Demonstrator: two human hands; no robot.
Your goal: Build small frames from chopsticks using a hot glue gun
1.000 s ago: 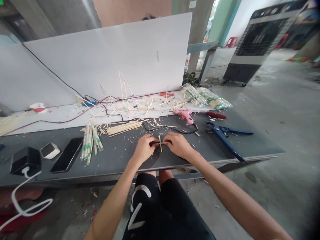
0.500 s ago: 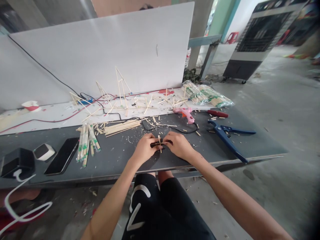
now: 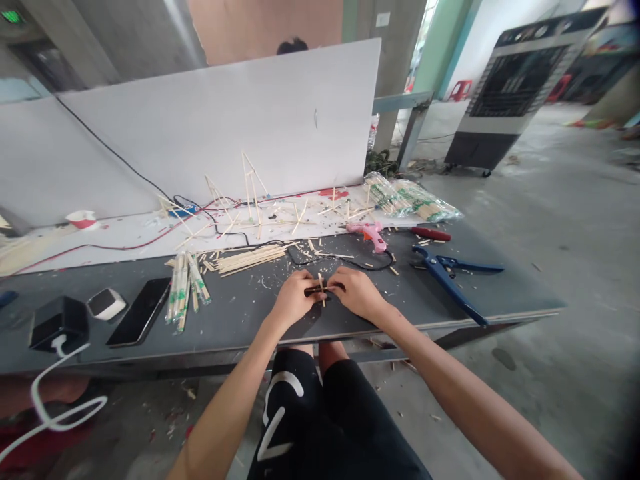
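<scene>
Near the front edge of the dark table, my left hand [image 3: 294,298] pinches a small cross of wooden sticks [image 3: 323,300] from its left side. My right hand [image 3: 356,293] closes on the same piece from the right, fingertips close to where the sticks meet. One short stick points away from me between the hands; the other lies crosswise and is partly hidden by my fingers. Behind the hands is a pile of loose wooden sticks [image 3: 253,259]. Beyond and to the right lies a pink glue gun [image 3: 369,235], its black cord looping over the table.
Blue-handled cutters [image 3: 450,283] and a red-handled tool [image 3: 431,233] lie right. At left are wrapped chopsticks [image 3: 186,287], a phone [image 3: 141,312] and a black box with a white cable [image 3: 59,323]. Stick frames [image 3: 253,190] stand by the white panel [image 3: 225,120].
The camera view has tilted up and shifted slightly left, so the scene sits lower and the left side further right. Both hands keep their grip on the crossed sticks, nearly still.
</scene>
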